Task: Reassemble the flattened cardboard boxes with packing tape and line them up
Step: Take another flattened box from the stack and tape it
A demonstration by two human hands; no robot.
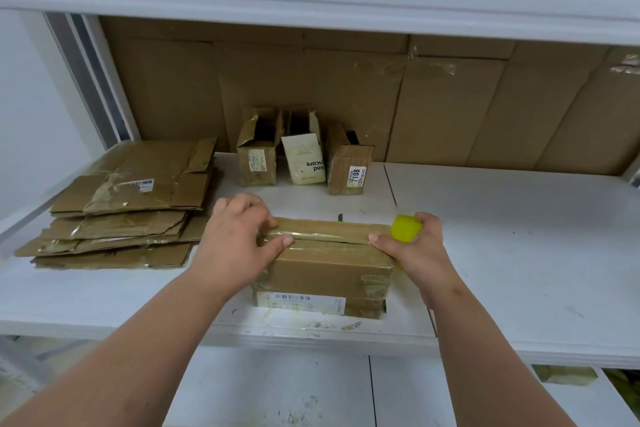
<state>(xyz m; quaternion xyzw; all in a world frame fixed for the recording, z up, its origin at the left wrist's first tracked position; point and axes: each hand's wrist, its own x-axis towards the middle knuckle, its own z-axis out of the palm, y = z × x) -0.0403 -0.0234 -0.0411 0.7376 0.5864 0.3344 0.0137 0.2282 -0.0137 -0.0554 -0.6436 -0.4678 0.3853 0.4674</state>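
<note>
One closed box [325, 263] sits near the shelf's [519, 253] front edge; my left hand [239, 236] presses its taped seam, fingers relaxed; my right hand [412, 243] grips a yellow tape roll [406, 227] at its right edge; flattened boxes [121, 204] lie left, three standing boxes [304, 152] behind, bare shelf right.

A yellow object [406, 227] in the right hand [412, 246] shows only partly; small label print on the box [329, 274] at frame centre is illegible.

Box under your hands [325, 265]: plain brown, glossy clear tape.
Tape holder [406, 228]: bright yellow-green.
Shelf [519, 253]: white, scuffed.
Middle carton [304, 159]: cream, dark lettering.
</note>
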